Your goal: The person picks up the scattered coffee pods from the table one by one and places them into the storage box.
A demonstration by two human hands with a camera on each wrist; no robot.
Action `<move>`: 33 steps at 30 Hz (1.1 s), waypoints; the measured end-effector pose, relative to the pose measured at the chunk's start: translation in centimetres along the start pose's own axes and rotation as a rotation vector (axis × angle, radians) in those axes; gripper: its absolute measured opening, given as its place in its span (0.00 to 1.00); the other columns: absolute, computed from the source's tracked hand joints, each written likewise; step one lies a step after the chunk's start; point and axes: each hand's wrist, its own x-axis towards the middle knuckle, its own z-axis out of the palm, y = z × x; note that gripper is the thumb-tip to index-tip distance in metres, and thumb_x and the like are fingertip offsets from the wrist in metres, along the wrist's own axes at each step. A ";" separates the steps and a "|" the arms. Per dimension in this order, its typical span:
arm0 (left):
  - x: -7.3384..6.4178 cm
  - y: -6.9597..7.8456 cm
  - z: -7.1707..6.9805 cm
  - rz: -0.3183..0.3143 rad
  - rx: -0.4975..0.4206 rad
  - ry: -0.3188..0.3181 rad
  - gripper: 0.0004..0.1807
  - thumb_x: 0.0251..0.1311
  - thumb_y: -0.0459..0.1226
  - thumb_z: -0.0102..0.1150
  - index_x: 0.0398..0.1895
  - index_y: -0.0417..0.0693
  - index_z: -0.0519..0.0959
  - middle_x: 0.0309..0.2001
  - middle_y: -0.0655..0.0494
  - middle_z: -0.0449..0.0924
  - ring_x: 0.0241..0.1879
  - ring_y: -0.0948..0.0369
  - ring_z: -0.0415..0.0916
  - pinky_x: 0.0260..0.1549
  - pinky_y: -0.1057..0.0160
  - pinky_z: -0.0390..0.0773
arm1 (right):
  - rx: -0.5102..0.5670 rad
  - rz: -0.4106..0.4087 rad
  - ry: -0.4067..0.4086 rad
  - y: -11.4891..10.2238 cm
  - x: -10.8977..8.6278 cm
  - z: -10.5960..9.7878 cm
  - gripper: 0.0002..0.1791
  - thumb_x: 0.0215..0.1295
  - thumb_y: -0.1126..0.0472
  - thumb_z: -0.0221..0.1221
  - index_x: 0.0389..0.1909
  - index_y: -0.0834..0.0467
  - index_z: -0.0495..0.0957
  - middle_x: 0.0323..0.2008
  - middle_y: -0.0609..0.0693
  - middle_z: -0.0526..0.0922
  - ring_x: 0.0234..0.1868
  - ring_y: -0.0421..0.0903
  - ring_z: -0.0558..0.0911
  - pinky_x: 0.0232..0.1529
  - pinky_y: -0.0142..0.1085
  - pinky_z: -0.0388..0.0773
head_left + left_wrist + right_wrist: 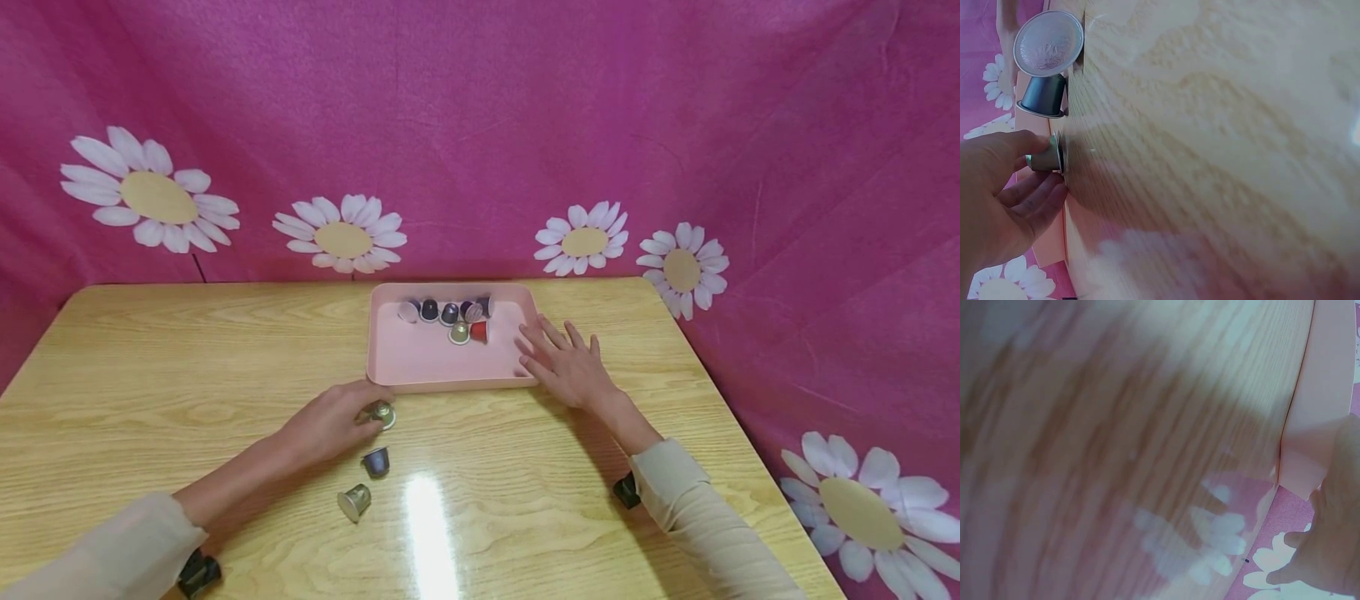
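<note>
My left hand [336,419] pinches a green-gold coffee capsule [385,414] just in front of the tray's near left corner. In the left wrist view the thumb and fingers are around this capsule [1045,156], its rim low at the wood. Closer to me lie a dark grey-blue capsule [377,462] and, on its side, a pale gold capsule [354,502]. My right hand [573,373] has its fingers spread at the right wall of the pink tray [420,362], fingertips over the rim and nothing held.
Inside the tray, toward the back, sit several capsules, among them a red one [479,332], a gold one [460,333] and a black one [429,310]. The tray stands near the far edge of the wooden table [225,350]. Behind hangs a magenta cloth [465,150] with white flowers.
</note>
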 end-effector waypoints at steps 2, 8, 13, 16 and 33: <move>0.0 0.0 0.0 -0.001 0.001 -0.001 0.15 0.59 0.29 0.66 0.50 0.45 0.83 0.42 0.59 0.81 0.40 0.61 0.76 0.45 0.54 0.79 | -0.002 0.002 -0.004 0.0 0.0 0.0 0.34 0.75 0.35 0.40 0.79 0.39 0.53 0.79 0.48 0.47 0.75 0.68 0.47 0.64 0.74 0.40; 0.0 0.2 0.0 -0.002 0.002 0.021 0.15 0.59 0.30 0.66 0.50 0.45 0.83 0.41 0.58 0.81 0.40 0.61 0.76 0.44 0.55 0.79 | -0.007 -0.003 0.000 -0.1 0.0 -0.1 0.34 0.76 0.35 0.40 0.79 0.39 0.53 0.79 0.48 0.47 0.75 0.69 0.48 0.63 0.75 0.41; 0.2 0.8 -0.4 0.001 -0.050 0.035 0.12 0.60 0.32 0.67 0.47 0.45 0.84 0.39 0.59 0.81 0.38 0.61 0.76 0.41 0.57 0.80 | -0.002 0.003 -0.003 -0.1 0.1 -0.1 0.34 0.76 0.35 0.40 0.78 0.38 0.53 0.79 0.47 0.47 0.75 0.68 0.48 0.64 0.74 0.41; 0.3 1.3 -0.8 -0.005 -0.125 0.024 0.12 0.60 0.31 0.68 0.47 0.44 0.84 0.41 0.59 0.82 0.40 0.62 0.79 0.42 0.58 0.81 | -0.002 0.006 -0.006 0.0 0.1 -0.1 0.34 0.76 0.34 0.40 0.78 0.38 0.53 0.79 0.47 0.46 0.75 0.68 0.47 0.64 0.74 0.41; 3.6 2.2 -3.4 0.033 -0.240 0.065 0.12 0.60 0.27 0.66 0.47 0.42 0.83 0.41 0.57 0.84 0.43 0.56 0.82 0.42 0.56 0.83 | 0.003 0.003 -0.003 0.0 0.1 -0.1 0.34 0.75 0.34 0.41 0.78 0.38 0.54 0.79 0.47 0.47 0.75 0.69 0.47 0.64 0.74 0.40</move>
